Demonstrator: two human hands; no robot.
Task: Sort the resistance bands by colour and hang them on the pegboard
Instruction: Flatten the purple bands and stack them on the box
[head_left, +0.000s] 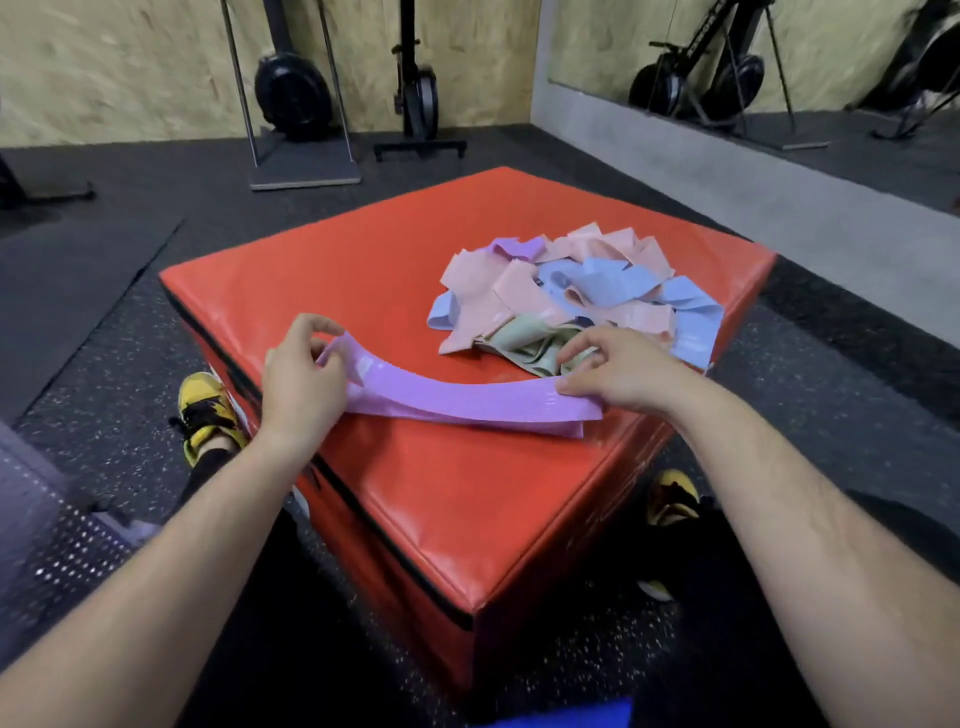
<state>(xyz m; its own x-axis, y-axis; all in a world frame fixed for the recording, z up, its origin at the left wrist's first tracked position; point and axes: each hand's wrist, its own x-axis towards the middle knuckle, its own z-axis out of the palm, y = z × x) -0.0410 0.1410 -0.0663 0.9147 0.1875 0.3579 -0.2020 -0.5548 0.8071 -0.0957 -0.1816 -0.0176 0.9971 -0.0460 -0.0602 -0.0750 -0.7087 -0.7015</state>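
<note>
Purple band (457, 400) near box (363, 291) edge, both hands holding

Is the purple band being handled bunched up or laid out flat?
Laid out flat: the purple band stretches across the red box between both hands.

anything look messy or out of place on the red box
Yes: the pile of pink, blue, green and purple bands on the red box is a mixed tangle, unsorted. One blue band sits at the box's far right edge. The purple band between both hands lies flat, apart.
</note>
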